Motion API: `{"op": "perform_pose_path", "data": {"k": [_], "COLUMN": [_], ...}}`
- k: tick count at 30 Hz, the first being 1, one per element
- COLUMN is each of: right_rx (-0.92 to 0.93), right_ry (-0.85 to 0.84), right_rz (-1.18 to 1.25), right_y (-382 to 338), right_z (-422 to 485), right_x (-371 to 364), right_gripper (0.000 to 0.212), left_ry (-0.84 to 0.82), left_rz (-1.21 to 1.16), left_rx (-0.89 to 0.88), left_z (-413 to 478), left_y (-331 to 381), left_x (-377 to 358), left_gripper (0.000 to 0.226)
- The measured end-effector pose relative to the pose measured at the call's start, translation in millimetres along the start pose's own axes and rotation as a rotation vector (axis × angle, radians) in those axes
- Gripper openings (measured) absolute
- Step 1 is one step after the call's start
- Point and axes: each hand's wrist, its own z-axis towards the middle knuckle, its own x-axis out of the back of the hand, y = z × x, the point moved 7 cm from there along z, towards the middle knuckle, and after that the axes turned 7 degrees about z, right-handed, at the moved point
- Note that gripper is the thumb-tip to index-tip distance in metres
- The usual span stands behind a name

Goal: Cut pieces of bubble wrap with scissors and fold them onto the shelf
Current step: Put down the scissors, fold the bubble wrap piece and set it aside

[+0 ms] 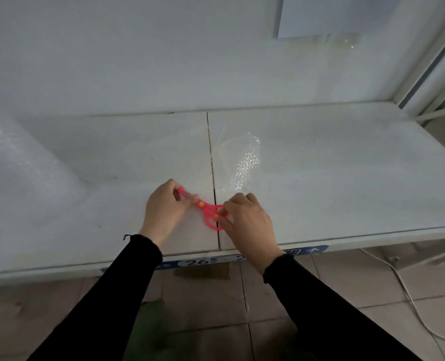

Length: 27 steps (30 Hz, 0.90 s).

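Pink scissors [207, 211]: I see my left hand [164, 209] pinching the blades, right hand [250, 225] gripping the handles, low over the white shelf [346, 178]. Bubble wrap [239, 162] just beyond.

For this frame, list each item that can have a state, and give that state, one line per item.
scissors: blades closed, held over the shelf by both hands.
left hand: pinching the blade end of the scissors.
right hand: gripping the handle loops.
bubble wrap piece: loose and crumpled on the shelf, untouched.
bubble wrap roll: lying at the left, partly unrolled.
shelf: two boards with a seam between them.
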Motion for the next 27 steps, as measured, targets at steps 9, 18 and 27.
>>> {"op": "perform_pose_path", "data": {"k": [9, 18, 27], "right_rx": [-0.214, -0.463, -0.462], "right_ry": [0.107, 0.104, 0.019], "right_rz": [0.315, 0.104, 0.026], "right_y": [42, 110, 100], "right_z": [16, 42, 53], "right_x": [27, 41, 20], "right_gripper": [0.013, 0.034, 0.036], "left_ry": [0.220, 0.172, 0.096], "left_rz": [0.234, 0.276, 0.256], "left_rx": [-0.262, -0.524, -0.421], "left_z": [3, 2, 16], "left_y": [39, 124, 111], "left_x": [5, -53, -75], "left_gripper": [0.043, 0.056, 0.044]}}
